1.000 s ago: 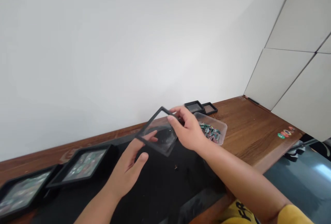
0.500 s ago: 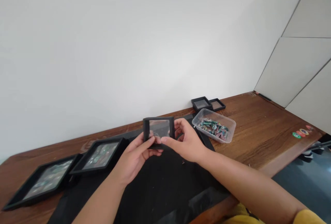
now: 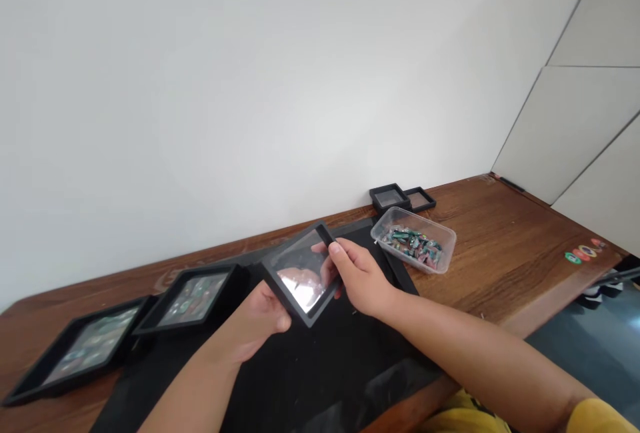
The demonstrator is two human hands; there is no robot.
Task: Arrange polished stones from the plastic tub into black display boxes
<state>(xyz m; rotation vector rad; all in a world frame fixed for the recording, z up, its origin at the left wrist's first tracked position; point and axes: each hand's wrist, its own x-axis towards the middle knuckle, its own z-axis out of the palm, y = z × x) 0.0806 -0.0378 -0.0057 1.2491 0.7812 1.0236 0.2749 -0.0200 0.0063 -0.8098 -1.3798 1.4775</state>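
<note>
A black square display frame (image 3: 286,291) with a clear film window is held tilted above a dark mat, one corner toward me. My right hand (image 3: 361,279) grips its right edge, thumb on the front rim and fingers behind. My left hand (image 3: 265,316) is at the lower left edge, its fingers reaching behind the frame and mostly hidden. Skin tones and a bright glare show in the film. At the left, two larger black frames (image 3: 145,326) hold rows of greenish pieces. Nearby on the right is a clear plastic tub (image 3: 447,246) of small shiny green and pink pieces (image 3: 413,243).
Several small black frames (image 3: 390,196) are stacked at the back by the white wall (image 3: 250,86). The black mat (image 3: 320,373) covers part of the wooden table (image 3: 490,246). Round stickers (image 3: 586,253) are near the table's right edge, with pale cabinet panels (image 3: 600,133) beyond.
The held frame has turned from facing me squarely to a diagonal tilt. My left thumb has left its front, and my right thumb has moved to the right rim.
</note>
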